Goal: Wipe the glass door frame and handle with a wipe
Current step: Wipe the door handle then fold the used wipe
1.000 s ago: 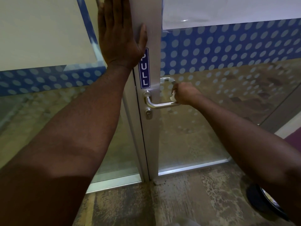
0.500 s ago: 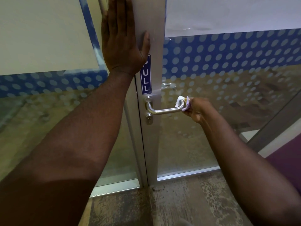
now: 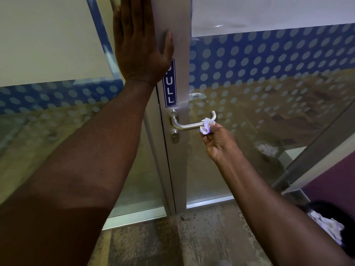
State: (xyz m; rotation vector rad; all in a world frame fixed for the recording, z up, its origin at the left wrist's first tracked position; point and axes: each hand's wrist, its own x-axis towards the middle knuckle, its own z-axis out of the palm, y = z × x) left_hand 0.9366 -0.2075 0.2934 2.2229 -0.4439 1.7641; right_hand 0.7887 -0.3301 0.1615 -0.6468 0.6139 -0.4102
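While left hand [image 3: 140, 47] braces frame [image 3: 181, 35], rt hand [image 3: 219, 144] pinches wipe [image 3: 206, 126] on handle [image 3: 189, 126].

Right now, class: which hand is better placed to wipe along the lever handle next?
Right. The right hand already pinches the wipe against the handle end; the left hand lies flat on the door frame, holding nothing.
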